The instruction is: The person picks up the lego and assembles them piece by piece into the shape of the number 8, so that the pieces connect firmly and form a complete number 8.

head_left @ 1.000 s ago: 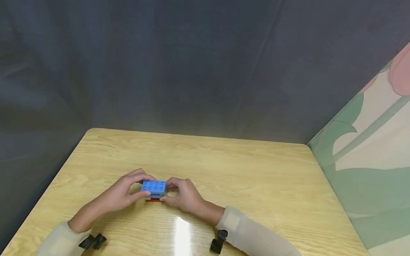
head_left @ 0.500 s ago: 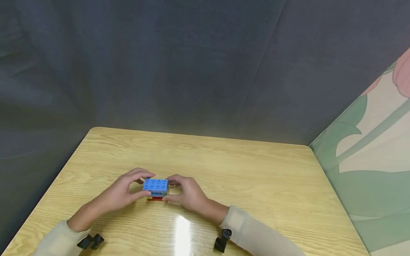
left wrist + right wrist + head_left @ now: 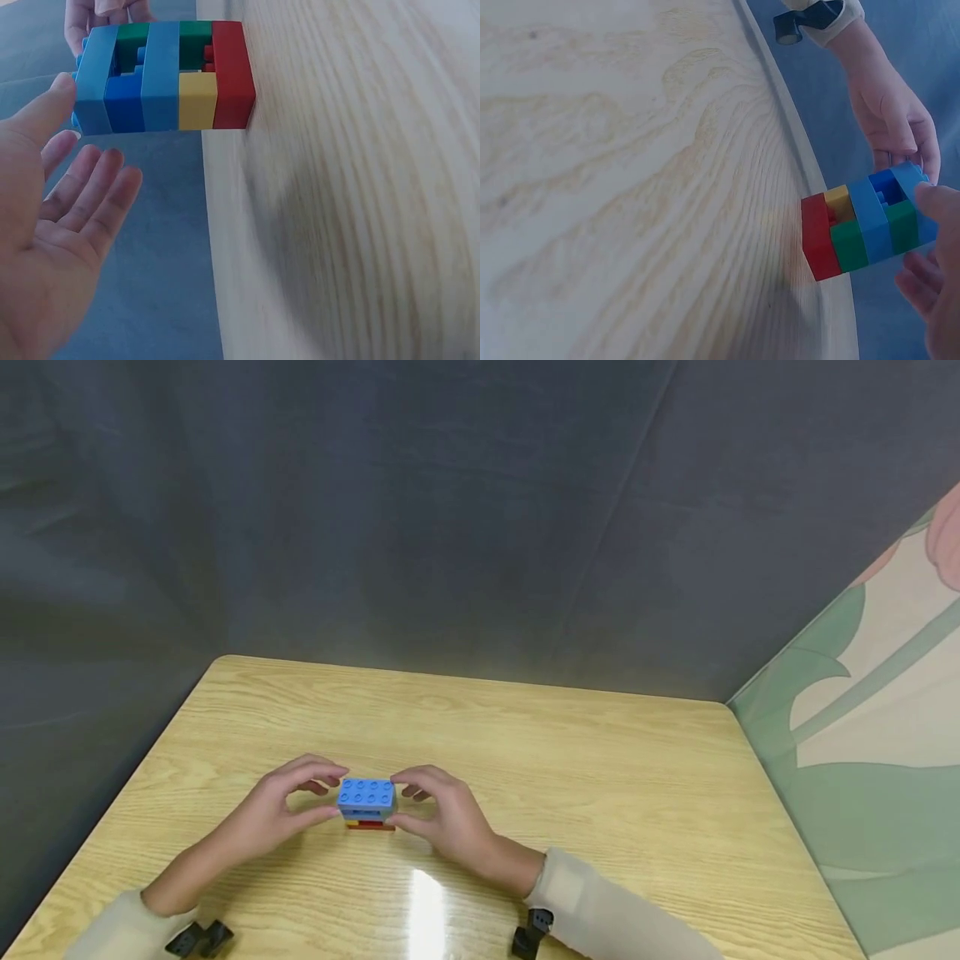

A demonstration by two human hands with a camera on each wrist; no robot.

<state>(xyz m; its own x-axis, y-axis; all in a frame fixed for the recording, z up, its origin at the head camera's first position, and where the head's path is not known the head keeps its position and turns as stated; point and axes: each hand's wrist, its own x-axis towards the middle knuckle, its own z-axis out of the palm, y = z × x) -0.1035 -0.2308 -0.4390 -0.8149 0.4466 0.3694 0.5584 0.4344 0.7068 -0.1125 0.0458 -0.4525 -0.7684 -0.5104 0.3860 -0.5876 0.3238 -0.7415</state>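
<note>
A stack of toy building bricks (image 3: 367, 800) stands upright on the table. From the bottom it has a long red brick (image 3: 234, 75), a yellow brick (image 3: 197, 101) beside a green one (image 3: 848, 245), a long blue brick, a small dark blue brick (image 3: 124, 103) beside another green one, and a long blue brick on top. Gaps show between the small bricks. My left hand (image 3: 270, 806) is beside the stack's left end, fingers spread. At the right end my right hand (image 3: 446, 814) has thumb and forefinger near the top brick's corners; whether they touch cannot be told.
The stack stands left of the middle of the wooden table (image 3: 562, 777). A dark curtain (image 3: 465, 510) hangs behind and to the left. Flower-patterned cloth (image 3: 885, 802) borders the right side. Black wrist devices (image 3: 198, 939) sit at both sleeves.
My left hand has let go of the stack and drawn back to the left. My right hand's fingers have loosened and shifted slightly right. The stack stays on the table.
</note>
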